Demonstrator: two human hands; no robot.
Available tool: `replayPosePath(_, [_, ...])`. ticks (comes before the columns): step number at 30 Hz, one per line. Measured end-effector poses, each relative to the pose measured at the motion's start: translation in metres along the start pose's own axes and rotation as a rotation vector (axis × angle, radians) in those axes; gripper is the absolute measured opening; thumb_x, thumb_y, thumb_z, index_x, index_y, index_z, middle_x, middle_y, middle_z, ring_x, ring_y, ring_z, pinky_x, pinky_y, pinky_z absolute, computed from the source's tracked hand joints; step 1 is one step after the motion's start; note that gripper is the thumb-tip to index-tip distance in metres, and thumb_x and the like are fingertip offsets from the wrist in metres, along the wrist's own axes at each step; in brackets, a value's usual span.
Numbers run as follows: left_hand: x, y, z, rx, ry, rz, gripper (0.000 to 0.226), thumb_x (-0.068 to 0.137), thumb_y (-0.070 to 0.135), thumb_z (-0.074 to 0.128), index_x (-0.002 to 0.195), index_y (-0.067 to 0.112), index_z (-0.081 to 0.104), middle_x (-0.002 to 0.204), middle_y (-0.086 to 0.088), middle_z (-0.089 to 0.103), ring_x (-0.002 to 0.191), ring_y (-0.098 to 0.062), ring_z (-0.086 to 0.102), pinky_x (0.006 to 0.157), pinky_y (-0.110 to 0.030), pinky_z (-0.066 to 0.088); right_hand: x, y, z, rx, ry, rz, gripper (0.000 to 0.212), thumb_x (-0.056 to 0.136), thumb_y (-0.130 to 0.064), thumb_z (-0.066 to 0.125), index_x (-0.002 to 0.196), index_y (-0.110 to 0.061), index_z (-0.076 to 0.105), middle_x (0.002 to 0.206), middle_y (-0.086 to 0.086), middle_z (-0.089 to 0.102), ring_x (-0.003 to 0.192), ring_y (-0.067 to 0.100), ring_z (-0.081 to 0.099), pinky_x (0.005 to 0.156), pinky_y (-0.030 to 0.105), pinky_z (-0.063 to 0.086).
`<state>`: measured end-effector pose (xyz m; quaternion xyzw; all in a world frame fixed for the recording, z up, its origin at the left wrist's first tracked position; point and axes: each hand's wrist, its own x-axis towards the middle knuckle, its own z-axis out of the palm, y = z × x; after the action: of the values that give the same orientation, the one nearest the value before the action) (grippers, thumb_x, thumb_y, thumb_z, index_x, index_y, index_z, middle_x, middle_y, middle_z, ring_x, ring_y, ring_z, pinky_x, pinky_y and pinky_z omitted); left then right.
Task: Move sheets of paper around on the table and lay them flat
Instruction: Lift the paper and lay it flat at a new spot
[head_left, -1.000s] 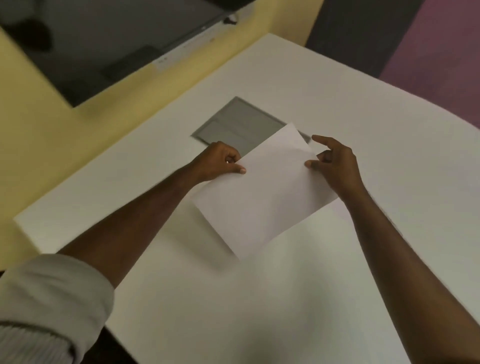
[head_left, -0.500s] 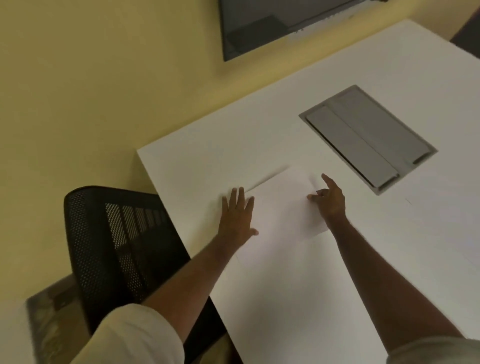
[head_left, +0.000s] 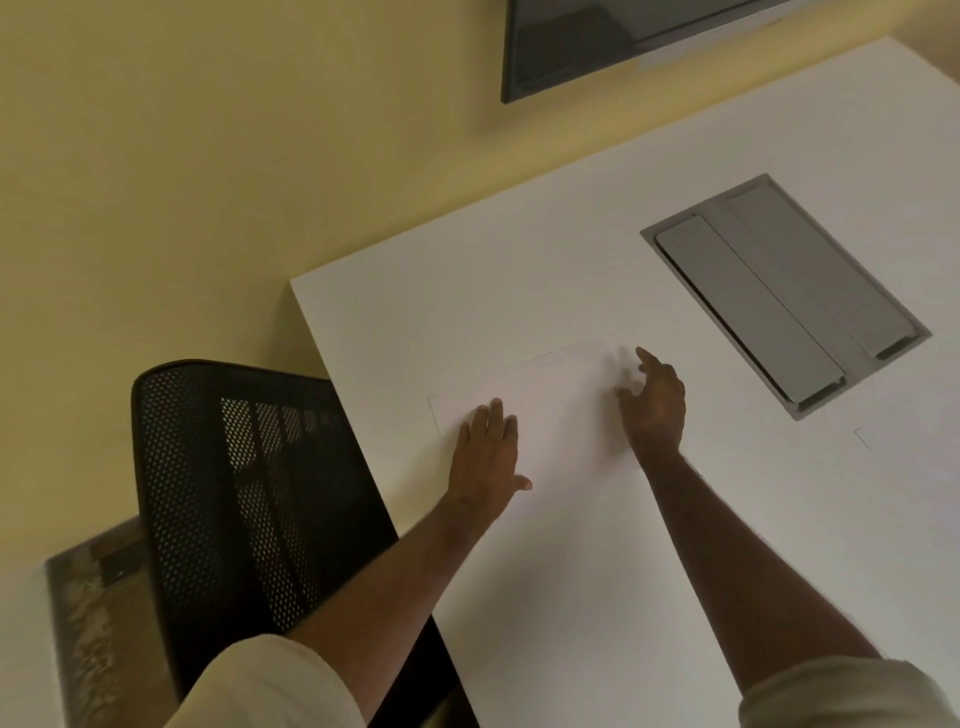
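A white sheet of paper (head_left: 561, 405) lies flat on the white table (head_left: 597, 597), close to the table's left edge. Its outline is faint against the tabletop. My left hand (head_left: 488, 457) rests palm down on the sheet's near left part, fingers together and stretched out. My right hand (head_left: 657, 402) hovers over or lightly touches the sheet's right end, blurred, fingers spread and holding nothing. The corner of another white sheet (head_left: 893, 457) shows faintly at the right.
A grey cable hatch (head_left: 784, 293) is set into the table to the right of my right hand. A black mesh chair (head_left: 244, 499) stands against the table's left edge. A dark screen (head_left: 597, 36) hangs on the yellow wall beyond.
One second ago both hands held the sheet raised over the table. It has since been laid down flat, the left hand flattened on it and the right hand's pinch opened.
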<state>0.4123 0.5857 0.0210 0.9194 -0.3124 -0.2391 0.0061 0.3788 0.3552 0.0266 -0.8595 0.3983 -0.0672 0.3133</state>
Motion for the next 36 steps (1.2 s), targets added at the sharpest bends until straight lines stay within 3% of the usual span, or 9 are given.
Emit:
replayPosePath(2, [-0.001, 0.005, 0.003, -0.051, 0.014, -0.017, 0.099, 0.09, 0.054, 0.064, 0.159, 0.007, 0.012, 0.169, -0.019, -0.001, 0.156, -0.035, 0.003, 0.128, -0.046, 0.013, -0.006, -0.006, 0.003, -0.194, -0.014, -0.233, 0.061, 0.085, -0.017, 0.07, 0.143, -0.015, 0.051, 0.138, 0.012, 0.058, 0.124, 0.036, 0.054, 0.104, 0.044, 0.044])
replayPosePath(5, [-0.001, 0.01, 0.007, -0.087, 0.057, -0.04, 0.099, 0.089, 0.055, 0.065, 0.16, 0.008, 0.013, 0.169, -0.018, 0.001, 0.156, -0.035, 0.003, 0.128, -0.045, 0.012, -0.023, -0.012, 0.019, -0.373, -0.154, -0.451, 0.067, 0.093, -0.043, 0.061, 0.15, -0.013, 0.042, 0.155, 0.016, 0.043, 0.14, 0.036, 0.043, 0.116, 0.047, 0.035])
replayPosePath(8, [0.001, 0.01, 0.011, -0.09, 0.081, -0.044, 0.101, 0.088, 0.058, 0.064, 0.16, 0.009, 0.014, 0.169, -0.017, 0.002, 0.157, -0.034, 0.004, 0.128, -0.045, 0.012, -0.035, -0.007, 0.039, -0.519, -0.254, -0.447, 0.078, 0.099, -0.062, 0.037, 0.159, -0.014, 0.021, 0.167, 0.011, 0.017, 0.154, 0.031, 0.018, 0.125, 0.048, 0.018])
replayPosePath(13, [0.0, -0.001, 0.024, -0.052, 0.109, -0.023, 0.107, 0.088, 0.069, 0.054, 0.161, 0.01, 0.001, 0.168, -0.018, -0.012, 0.156, -0.037, -0.011, 0.127, -0.053, 0.002, -0.043, 0.013, 0.051, -0.578, -0.309, -0.4, 0.082, 0.099, -0.067, 0.018, 0.16, -0.016, -0.003, 0.169, 0.009, -0.008, 0.156, 0.028, -0.005, 0.126, 0.048, 0.005])
replayPosePath(17, [-0.003, -0.01, 0.039, -0.024, 0.144, 0.011, 0.108, 0.089, 0.076, 0.04, 0.16, 0.009, -0.007, 0.166, -0.018, -0.02, 0.154, -0.036, -0.017, 0.127, -0.054, 0.002, -0.051, 0.024, 0.055, -0.579, -0.266, -0.418, 0.082, 0.099, -0.067, 0.016, 0.16, -0.018, -0.007, 0.168, 0.007, -0.013, 0.155, 0.027, -0.011, 0.126, 0.05, 0.004])
replayPosePath(24, [0.0, -0.019, 0.057, -0.001, 0.245, 0.044, 0.102, 0.091, 0.08, 0.021, 0.161, 0.009, 0.002, 0.169, -0.017, -0.009, 0.156, -0.034, -0.008, 0.126, -0.057, 0.01, -0.052, 0.029, 0.059, -0.58, -0.242, -0.421, 0.081, 0.099, -0.068, 0.01, 0.16, -0.019, -0.009, 0.168, 0.007, -0.015, 0.155, 0.026, -0.013, 0.126, 0.051, 0.005])
replayPosePath(36, [0.002, -0.028, 0.065, -0.009, 0.308, 0.094, 0.097, 0.094, 0.078, 0.021, 0.161, 0.009, 0.008, 0.169, -0.018, -0.002, 0.157, -0.034, -0.004, 0.123, -0.063, 0.01, -0.057, 0.032, 0.061, -0.529, -0.216, -0.413, 0.078, 0.1, -0.067, 0.012, 0.16, -0.021, -0.008, 0.168, 0.005, -0.015, 0.155, 0.023, -0.014, 0.126, 0.049, 0.003])
